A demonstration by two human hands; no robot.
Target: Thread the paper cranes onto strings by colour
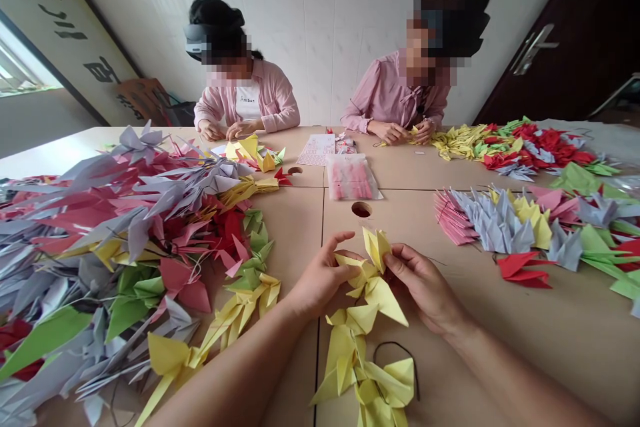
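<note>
My left hand (320, 277) and my right hand (425, 287) both pinch a yellow paper crane (373, 273) just above the tan table (525, 327). The left fingers grip its left wing, the right fingers its right side. Below it hang more yellow cranes (367, 373) strung together, and a thin black thread (400, 353) loops on the table beside them.
A big heap of grey, pink, red, green and yellow cranes (115, 240) fills the left. Rows of folded cranes (525, 223) lie at right. A plastic bag of pink sheets (350, 180) and a cable hole (361, 209) sit mid-table. Two people (240, 97) fold paper at the far side.
</note>
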